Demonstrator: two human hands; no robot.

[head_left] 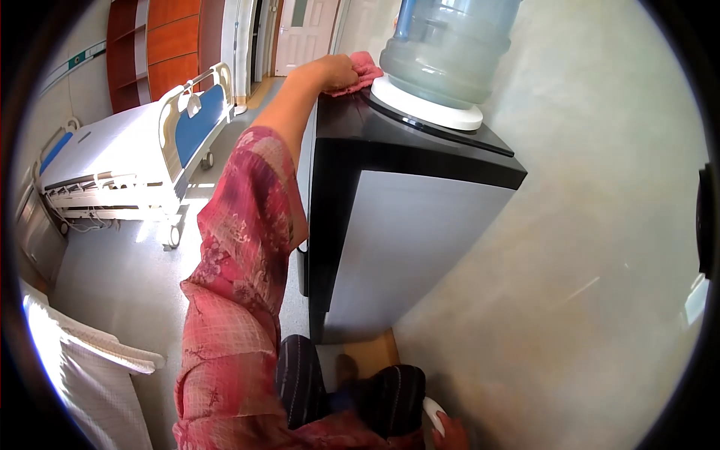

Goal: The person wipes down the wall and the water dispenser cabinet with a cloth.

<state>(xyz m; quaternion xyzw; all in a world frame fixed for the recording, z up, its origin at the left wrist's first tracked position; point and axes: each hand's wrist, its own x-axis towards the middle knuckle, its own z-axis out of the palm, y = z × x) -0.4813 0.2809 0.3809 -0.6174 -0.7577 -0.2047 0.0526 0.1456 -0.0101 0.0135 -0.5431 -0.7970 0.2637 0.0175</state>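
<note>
My left hand (339, 73) reaches forward and is closed on a pink cloth (363, 73). The cloth lies against the top of a black and silver water dispenser (341, 124), beside the white collar (424, 106) under a large clear water bottle (450, 56). The bottle stands upright on the dispenser. Low at the bottom edge, my right hand (452, 433) is partly cut off by the frame. Its fingers are around a smooth white object (433, 409), whose kind I cannot make out because most of it is hidden.
A wheeled hospital bed (112, 154) with blue end panels stands to the left. Behind it is a red-brown cabinet (172, 45), and a door (306, 37) is at the back. A bare wall (585, 225) runs along the right. White fabric (97, 367) hangs at lower left.
</note>
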